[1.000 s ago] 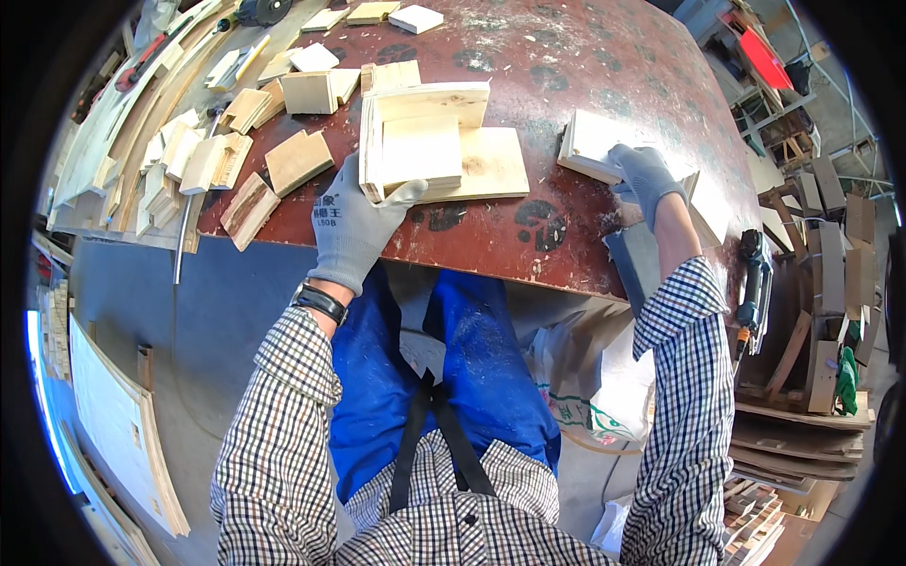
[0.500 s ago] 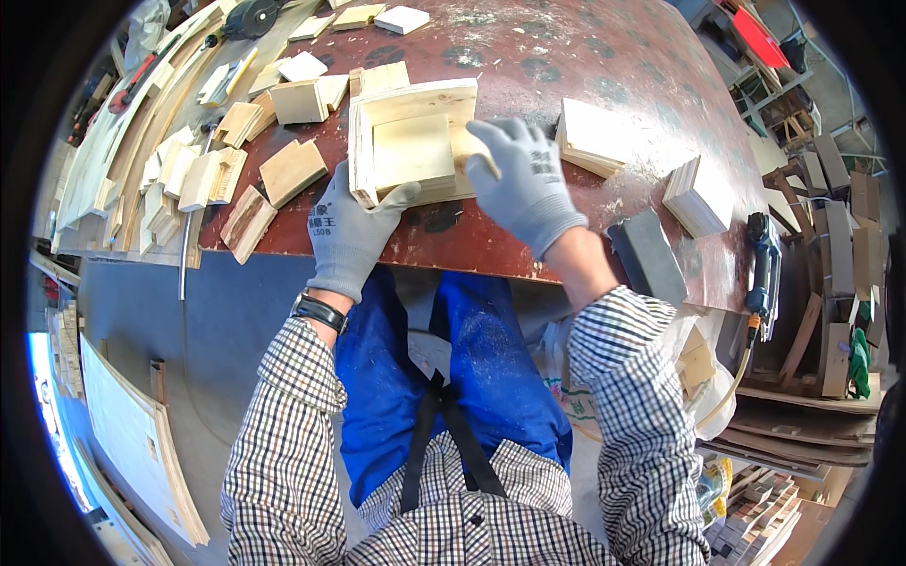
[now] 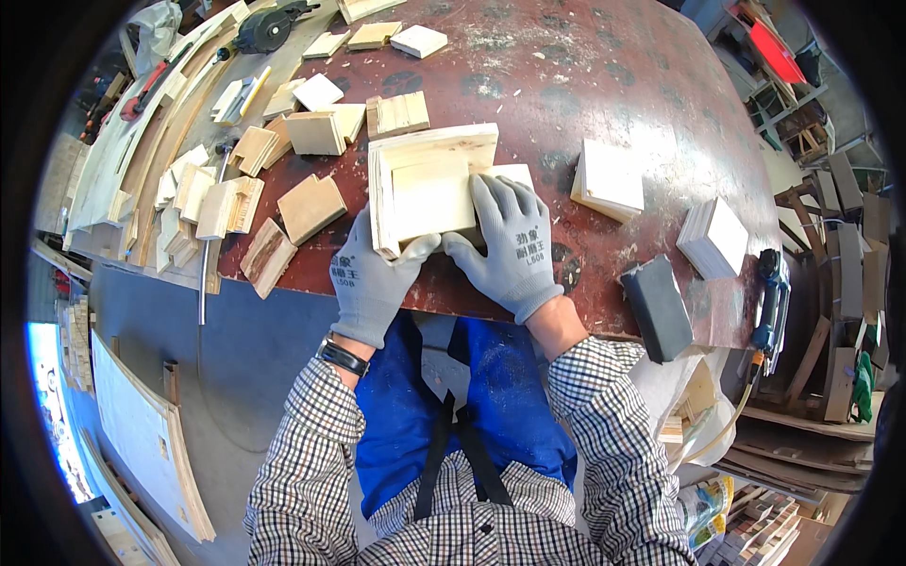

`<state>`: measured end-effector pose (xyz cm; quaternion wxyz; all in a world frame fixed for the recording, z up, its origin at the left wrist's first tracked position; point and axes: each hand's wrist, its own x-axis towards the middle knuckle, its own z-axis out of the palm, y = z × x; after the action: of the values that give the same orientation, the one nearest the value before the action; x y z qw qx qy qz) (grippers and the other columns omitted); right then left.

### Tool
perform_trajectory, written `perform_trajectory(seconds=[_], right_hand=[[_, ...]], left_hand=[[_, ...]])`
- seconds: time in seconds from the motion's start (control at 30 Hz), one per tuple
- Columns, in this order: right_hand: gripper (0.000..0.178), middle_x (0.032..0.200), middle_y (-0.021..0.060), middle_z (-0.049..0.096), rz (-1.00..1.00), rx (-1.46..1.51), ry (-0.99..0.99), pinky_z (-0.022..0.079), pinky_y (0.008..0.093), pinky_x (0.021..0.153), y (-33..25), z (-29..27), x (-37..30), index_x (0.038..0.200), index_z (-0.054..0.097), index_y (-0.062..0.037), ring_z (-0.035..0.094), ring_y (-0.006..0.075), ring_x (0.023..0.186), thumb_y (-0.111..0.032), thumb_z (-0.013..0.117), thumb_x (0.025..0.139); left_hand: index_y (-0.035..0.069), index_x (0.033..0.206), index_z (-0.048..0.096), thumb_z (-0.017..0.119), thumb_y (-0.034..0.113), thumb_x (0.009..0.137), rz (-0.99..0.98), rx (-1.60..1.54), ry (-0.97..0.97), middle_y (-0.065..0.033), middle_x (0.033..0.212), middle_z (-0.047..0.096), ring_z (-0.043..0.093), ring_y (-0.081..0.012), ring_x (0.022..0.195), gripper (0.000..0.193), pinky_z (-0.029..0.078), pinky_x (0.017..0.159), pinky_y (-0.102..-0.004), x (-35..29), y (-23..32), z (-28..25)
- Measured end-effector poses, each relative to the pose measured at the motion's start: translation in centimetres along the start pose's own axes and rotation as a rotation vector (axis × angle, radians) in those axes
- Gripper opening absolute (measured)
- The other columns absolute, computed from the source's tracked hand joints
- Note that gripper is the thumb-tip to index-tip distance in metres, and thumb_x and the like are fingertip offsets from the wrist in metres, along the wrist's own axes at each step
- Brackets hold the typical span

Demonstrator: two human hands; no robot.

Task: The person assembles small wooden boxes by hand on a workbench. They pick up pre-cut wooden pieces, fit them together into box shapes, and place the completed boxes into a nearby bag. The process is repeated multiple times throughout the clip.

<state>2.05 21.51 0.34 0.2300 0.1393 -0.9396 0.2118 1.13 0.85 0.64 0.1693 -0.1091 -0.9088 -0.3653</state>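
Left hand (image 3: 371, 283) and right hand (image 3: 510, 253) clamped on the wooden frame (image 3: 432, 198)!
They nearly meet, thumb to thumb, along its near side, at the red table (image 3: 538, 113).

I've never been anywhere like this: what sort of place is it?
Most likely a woodworking shop: the gloved left hand grips a boxy wooden piece, more wood blocks lie on the reddish-brown table, and what looks like a power tool sits at its right edge.

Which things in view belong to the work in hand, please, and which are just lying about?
Apparently in use:
wooden corner, gripped by left hand
board inside it, right hand at its edge

Apparently lying about:
green cloth
round black tool
metal rod
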Motion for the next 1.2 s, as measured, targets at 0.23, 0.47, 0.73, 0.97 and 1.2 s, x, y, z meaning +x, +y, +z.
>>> perform_trajectory(seconds=[0.23, 0.47, 0.73, 0.97, 1.2], right_hand=[[0.083, 0.147, 0.0204, 0.055, 0.020, 0.036, -0.022, 0.034, 0.0555, 0.119, -0.5, -0.7, 0.3, 0.149, 0.049, 0.0026, 0.049, 0.0415, 0.138, -0.044, 0.076, 0.087], [0.054, 0.148, 0.0111, 0.058, -0.033, 0.070, 0.018, 0.038, 0.0539, 0.116, -0.5, -1.1, 0.1, 0.143, 0.064, -0.0244, 0.053, 0.0325, 0.135, -0.034, 0.076, 0.091], [0.040, 0.139, 0.0026, 0.065, -0.090, 0.008, 0.086, 0.042, 0.0489, 0.113, -0.7, -2.1, 1.1, 0.135, 0.069, -0.0207, 0.060, 0.0240, 0.123, -0.031, 0.072, 0.096], [0.030, 0.118, 0.0019, 0.073, -0.014, 0.010, 0.296, 0.047, 0.0430, 0.099, 0.0, -3.1, 1.1, 0.127, 0.072, -0.0146, 0.064, 0.0238, 0.109, -0.029, 0.069, 0.101], [0.024, 0.093, 0.0021, 0.068, 1.020, 1.112, 0.495, 0.053, 0.0289, 0.064, -3.4, -6.0, -1.3, 0.106, 0.073, -0.0040, 0.062, 0.0101, 0.074, -0.025, 0.063, 0.110]], left_hand=[[0.003, 0.137, 0.058, 0.089, 0.052, 0.082, -0.078, -0.014, -0.055, -0.0145, 0.123, 0.070, 0.075, -0.0311, 0.103, 0.080, 0.062, 0.083, -0.0402, -0.2, 0.4, -0.1], [0.005, 0.143, 0.054, 0.090, 0.051, 0.080, -0.077, -0.040, -0.075, -0.0132, 0.129, 0.069, 0.074, -0.0308, 0.108, 0.086, 0.062, 0.086, -0.0403, -0.8, -0.2, -0.1], [0.008, 0.144, 0.055, 0.091, 0.045, 0.080, -0.059, -0.012, -0.017, -0.0131, 0.127, 0.070, 0.074, -0.0327, 0.106, 0.082, 0.062, 0.085, -0.0422, -0.2, 0.5, -0.3], [0.007, 0.146, 0.056, 0.091, 0.045, 0.080, -0.141, -0.097, -0.083, -0.0154, 0.128, 0.072, 0.074, -0.0326, 0.110, 0.084, 0.061, 0.090, -0.0418, 0.3, 1.2, -1.0], [0.006, 0.147, 0.055, 0.078, 0.066, 0.086, -0.079, -0.068, -0.036, -0.0175, 0.132, 0.069, 0.072, -0.0361, 0.112, 0.088, 0.060, 0.090, -0.0436, -0.3, -0.1, 0.0]])
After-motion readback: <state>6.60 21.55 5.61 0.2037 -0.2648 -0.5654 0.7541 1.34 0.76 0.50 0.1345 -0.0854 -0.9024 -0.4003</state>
